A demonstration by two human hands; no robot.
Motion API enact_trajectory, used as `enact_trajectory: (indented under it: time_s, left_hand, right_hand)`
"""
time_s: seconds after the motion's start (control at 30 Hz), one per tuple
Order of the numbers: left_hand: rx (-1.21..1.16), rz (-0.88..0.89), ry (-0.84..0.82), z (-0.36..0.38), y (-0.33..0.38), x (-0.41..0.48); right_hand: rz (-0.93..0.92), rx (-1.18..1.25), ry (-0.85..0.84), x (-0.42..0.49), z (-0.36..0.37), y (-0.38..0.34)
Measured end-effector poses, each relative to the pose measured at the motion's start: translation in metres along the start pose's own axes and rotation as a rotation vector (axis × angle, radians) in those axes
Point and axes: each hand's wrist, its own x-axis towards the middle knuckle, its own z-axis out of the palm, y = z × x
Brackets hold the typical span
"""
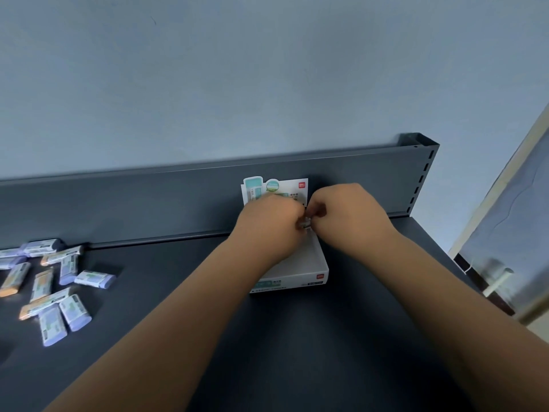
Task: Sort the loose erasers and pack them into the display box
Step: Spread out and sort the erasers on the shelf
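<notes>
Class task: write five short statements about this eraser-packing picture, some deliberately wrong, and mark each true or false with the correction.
1. The loose erasers lie to the left of the display box. True.
2. The left hand and the right hand both pinch a small item over the box. True.
3. The display box stands at the front edge. False: it stands at the back, by the back panel.
4. The left hand rests on the loose erasers. False: it is at the box, apart from them.
5. All the loose erasers are orange. False: several are purple.
</notes>
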Motion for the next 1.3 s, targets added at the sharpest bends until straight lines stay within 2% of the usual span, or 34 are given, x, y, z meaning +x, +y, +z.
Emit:
enact_trajectory:
  time_s: [0.17,0.33,0.53,1.3]
  left_hand:
    - [0.059,-0.008,0.039,0.001,-0.001,-0.001]
    - [0.090,0.026,0.094,0.006,-0.002,-0.007]
    - [0.095,-0.049,0.142,0.008,0.003,-0.007]
    - [0.186,-0.163,0.058,0.004,0.015,-0.014]
  right_hand:
    - [-0.017,0.030,-0.031,0.001,0.005,0.001]
    - [-0.071,-0.065,-0.030,0.000,0.017,0.001]
    - [-0.051,-0.147,-0.017,-0.002,0.025,0.002]
    - [-0.053,-0.237,0.034,-0.008,0.029,-0.004]
